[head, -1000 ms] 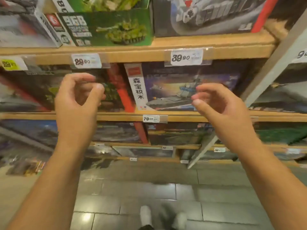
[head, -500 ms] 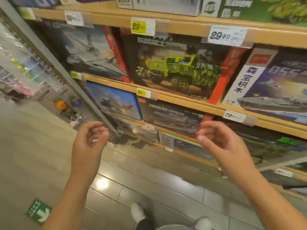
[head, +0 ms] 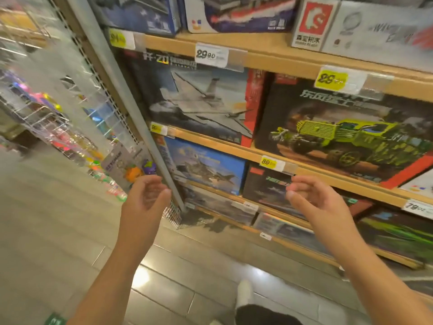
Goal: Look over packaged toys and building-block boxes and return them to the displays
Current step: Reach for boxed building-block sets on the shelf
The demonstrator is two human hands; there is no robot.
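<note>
Building-block boxes fill wooden shelves on the right. A grey jet box (head: 199, 102) stands on the middle shelf beside a green truck box (head: 346, 134). Below them sit a blue plane box (head: 206, 165) and a dark box (head: 267, 186). My left hand (head: 145, 195) hovers in front of the grey upright post, fingers loosely curled, holding nothing. My right hand (head: 311, 198) floats in front of the dark box, fingers loosely curled and empty. Neither hand touches a box.
A grey metal post (head: 121, 90) separates the shelves from a wire rack (head: 58, 118) of small bright packaged toys on the left. Yellow and white price tags (head: 210, 55) line the shelf edges. Grey tiled floor (head: 58, 231) lies below, with my shoe (head: 243, 292) near the bottom.
The view has swung left along the shelves, bringing the grey post and the wire toy rack into sight. Both hands stayed raised, empty, and sit lower in the frame.
</note>
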